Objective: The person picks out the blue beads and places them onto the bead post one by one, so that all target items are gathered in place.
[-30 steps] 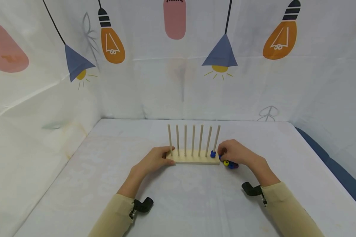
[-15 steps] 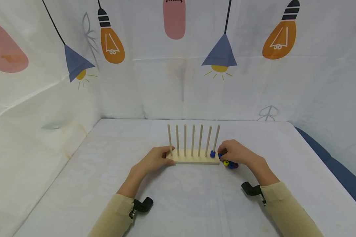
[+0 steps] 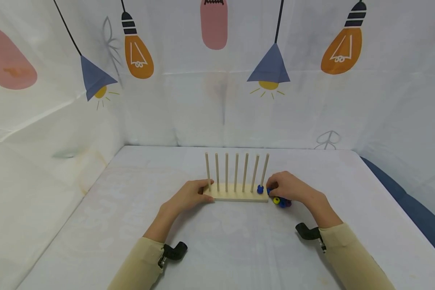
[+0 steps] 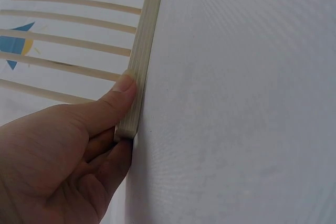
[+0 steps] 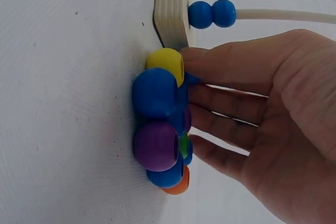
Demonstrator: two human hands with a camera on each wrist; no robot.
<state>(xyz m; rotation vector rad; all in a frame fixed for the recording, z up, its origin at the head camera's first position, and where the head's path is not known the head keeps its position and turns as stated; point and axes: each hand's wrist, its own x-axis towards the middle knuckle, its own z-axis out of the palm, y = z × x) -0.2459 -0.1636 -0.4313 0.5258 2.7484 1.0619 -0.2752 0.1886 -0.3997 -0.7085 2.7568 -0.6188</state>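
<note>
A pale wooden peg stand (image 3: 239, 195) with several upright pegs sits on the table. My left hand (image 3: 189, 195) grips its left end, thumb (image 4: 118, 98) along the front of the base. Two blue beads (image 5: 212, 14) are stacked on the rightmost peg. Just beyond the right end, my right hand (image 3: 289, 187) reaches down over loose beads. Its thumb and fingers close about a blue bead (image 5: 191, 78), mostly hidden behind the thumb. A yellow bead (image 5: 164, 62), a purple bead (image 5: 155, 146), an orange bead (image 5: 181, 182) and several blue ones lie beside the fingertips.
The stand and beads rest on a white-covered table (image 3: 224, 245). Behind it hangs a white cloth (image 3: 188, 108) printed with lamps and bulbs. Something dark blue (image 3: 402, 195) shows past the table's right edge. A black camera mount sits on each wrist.
</note>
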